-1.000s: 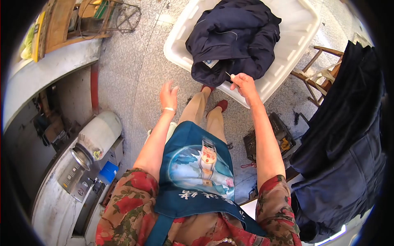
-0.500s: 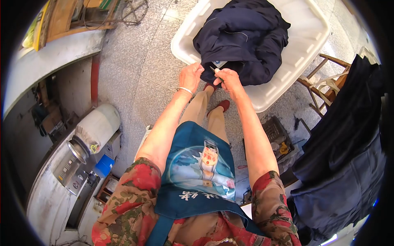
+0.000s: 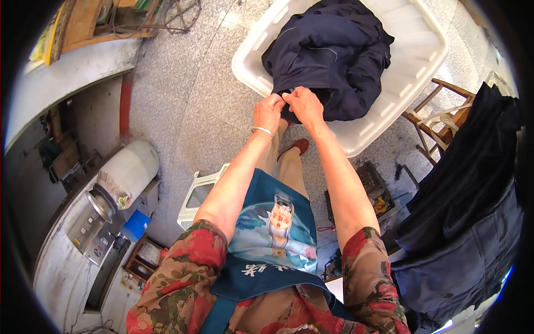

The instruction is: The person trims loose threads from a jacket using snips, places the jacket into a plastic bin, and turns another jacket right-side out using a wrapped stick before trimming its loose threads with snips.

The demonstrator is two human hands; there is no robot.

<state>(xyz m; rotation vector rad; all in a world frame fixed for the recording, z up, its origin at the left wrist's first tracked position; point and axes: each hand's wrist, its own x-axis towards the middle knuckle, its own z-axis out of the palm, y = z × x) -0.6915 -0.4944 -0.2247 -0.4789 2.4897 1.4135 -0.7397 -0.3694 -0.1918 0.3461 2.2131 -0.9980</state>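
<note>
A bundled dark navy garment (image 3: 334, 55) lies in a white plastic tub (image 3: 409, 83), its near edge hanging over the rim. At that near edge, my left hand (image 3: 268, 113) has its fingers pinched together on the fabric. Right beside it, my right hand (image 3: 304, 106) is closed, fingertips almost touching the left ones. The thin pointed object seen earlier in the right hand is hidden now. A white bracelet is on my left wrist.
A wooden chair (image 3: 445, 119) and dark hanging cloth (image 3: 461, 222) are at the right. A dark crate (image 3: 374, 186) stands on the floor below the tub. A white stool (image 3: 200, 195) is by my left arm. At the left is a counter with a sewing machine (image 3: 128, 172).
My left hand has moved up and right from open air to the garment's edge and closed. My right hand has moved left to meet it. The white label inside the garment is now covered.
</note>
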